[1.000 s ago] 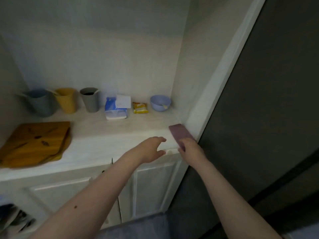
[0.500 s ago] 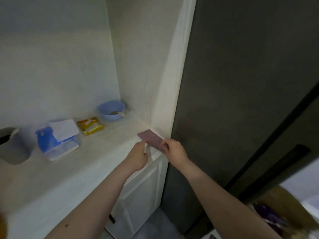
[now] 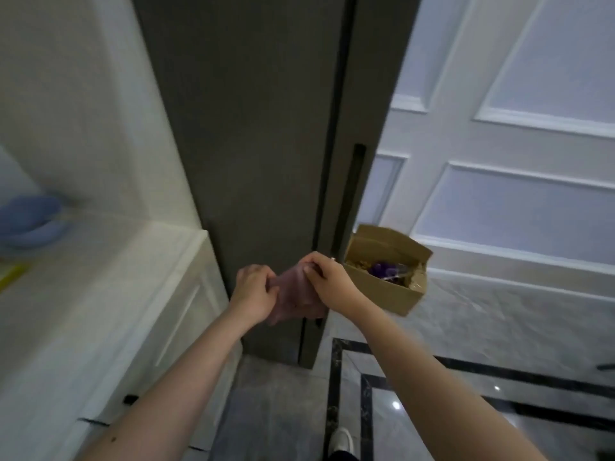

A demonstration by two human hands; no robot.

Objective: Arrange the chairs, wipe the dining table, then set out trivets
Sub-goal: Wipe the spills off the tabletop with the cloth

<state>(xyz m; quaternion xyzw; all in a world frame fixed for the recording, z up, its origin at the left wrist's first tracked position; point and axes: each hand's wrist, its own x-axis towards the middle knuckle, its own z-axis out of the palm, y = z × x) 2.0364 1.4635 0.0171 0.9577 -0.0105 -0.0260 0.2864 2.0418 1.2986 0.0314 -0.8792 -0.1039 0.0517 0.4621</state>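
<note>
A mauve cleaning cloth (image 3: 294, 296) hangs in the air in front of a dark grey tall cabinet, held between both my hands. My left hand (image 3: 253, 291) grips its left edge with curled fingers. My right hand (image 3: 327, 277) pinches its upper right edge. The cloth droops below my hands, slightly spread. No chairs, dining table or trivets are in view.
A white sideboard (image 3: 100, 294) stands at the left with a blue bowl (image 3: 28, 221) and a yellow packet (image 3: 10, 274) on its top. The dark tall cabinet (image 3: 259, 144) is straight ahead. An open cardboard box (image 3: 386, 267) sits on the marble floor (image 3: 482, 331) by a white panelled wall.
The cloth has been lifted off the sideboard's corner and now hangs between both hands. My view has swung right, away from the cups and wooden boards, toward the dark cabinet and floor.
</note>
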